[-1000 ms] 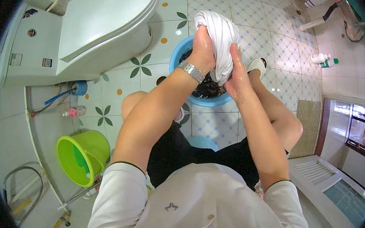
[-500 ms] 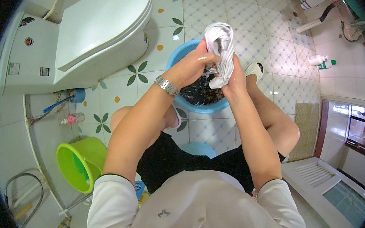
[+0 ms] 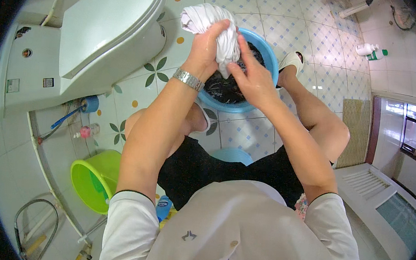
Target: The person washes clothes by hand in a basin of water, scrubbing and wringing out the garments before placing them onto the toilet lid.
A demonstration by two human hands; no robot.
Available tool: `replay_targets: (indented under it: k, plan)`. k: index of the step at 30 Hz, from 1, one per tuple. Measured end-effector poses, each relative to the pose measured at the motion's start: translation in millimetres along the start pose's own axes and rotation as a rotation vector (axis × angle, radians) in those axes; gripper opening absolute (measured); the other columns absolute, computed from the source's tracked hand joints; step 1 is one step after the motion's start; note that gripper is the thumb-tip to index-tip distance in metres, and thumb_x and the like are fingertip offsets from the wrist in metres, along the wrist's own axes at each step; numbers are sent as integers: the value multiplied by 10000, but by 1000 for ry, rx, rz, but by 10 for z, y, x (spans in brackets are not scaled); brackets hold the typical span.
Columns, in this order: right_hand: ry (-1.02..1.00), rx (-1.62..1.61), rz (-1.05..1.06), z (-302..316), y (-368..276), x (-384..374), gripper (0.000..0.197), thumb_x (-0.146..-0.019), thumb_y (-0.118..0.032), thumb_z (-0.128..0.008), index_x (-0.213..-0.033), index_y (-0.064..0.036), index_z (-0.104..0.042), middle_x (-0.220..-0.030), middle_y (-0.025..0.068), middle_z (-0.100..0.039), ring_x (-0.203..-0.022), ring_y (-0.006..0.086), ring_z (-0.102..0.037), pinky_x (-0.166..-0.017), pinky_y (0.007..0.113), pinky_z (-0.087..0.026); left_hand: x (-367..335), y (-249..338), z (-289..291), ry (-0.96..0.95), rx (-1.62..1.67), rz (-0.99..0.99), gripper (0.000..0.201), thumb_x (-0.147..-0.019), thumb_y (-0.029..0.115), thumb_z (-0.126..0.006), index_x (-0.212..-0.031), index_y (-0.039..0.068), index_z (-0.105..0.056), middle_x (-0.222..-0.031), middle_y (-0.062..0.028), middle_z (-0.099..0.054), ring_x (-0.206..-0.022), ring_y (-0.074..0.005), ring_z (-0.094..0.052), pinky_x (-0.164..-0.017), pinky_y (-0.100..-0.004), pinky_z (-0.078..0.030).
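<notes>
A bunched, wet-looking white cloth [image 3: 223, 44] is held up over the left part of a round blue basin [image 3: 272, 66]. My left hand [image 3: 206, 48] grips its middle, thumb lying across the folds, and one bundled end sticks out to the left. At the lower right end of the cloth is my right hand [image 3: 255, 82], its thumb and fingers around that edge; part of the contact is hidden. Inside the basin lies dark wet laundry [image 3: 226, 89], below both hands. A silver watch [image 3: 188, 79] circles my left wrist.
A white toilet [image 3: 111, 22] stands at the left. Lower left are a green bucket [image 3: 82, 183], a blue-handled brush [image 3: 66, 119] and a pink bottle [image 3: 88, 130]. Another blue basin [image 3: 233, 155] sits between my legs. White and green bottles [image 3: 377, 54] rest by the right wall.
Both hands have shifted left with the white cloth. Its long folded loop is now a bunched bundle pointing left, and my left hand has moved onto its middle.
</notes>
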State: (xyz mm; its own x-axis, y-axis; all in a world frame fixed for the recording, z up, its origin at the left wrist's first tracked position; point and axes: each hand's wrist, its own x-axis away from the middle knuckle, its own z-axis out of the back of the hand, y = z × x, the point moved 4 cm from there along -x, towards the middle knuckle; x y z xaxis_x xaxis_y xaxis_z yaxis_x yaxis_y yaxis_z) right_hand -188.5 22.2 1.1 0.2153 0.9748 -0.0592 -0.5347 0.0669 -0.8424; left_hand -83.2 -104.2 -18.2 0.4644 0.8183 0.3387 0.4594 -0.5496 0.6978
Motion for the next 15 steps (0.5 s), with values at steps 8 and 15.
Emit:
replay_targets:
  k: [8,15]
  plan:
    - [-248,-1228,-237,172,462,-708,811,-943,-430,-591,-1575,-160,-162,-1447,148,-453,-1300,279,-458,-1059,415,-406,158,-223,-162,-349,90,392,363,-913,268,-635,-1166,13,-587,-942,-125,-689,-798,-233,-690,-752,-380,-589]
    - [-369,-1289,-195,120,2,-1017,570,-871,-263,-658,-1389,-89,-494,-1160,137,-637,-921,240,-641,-827,328,-540,295,-278,-217,-432,-181,519,499,-950,443,-595,-1238,37,-563,-1005,-131,-671,-855,-225,-677,-795,-366,-578]
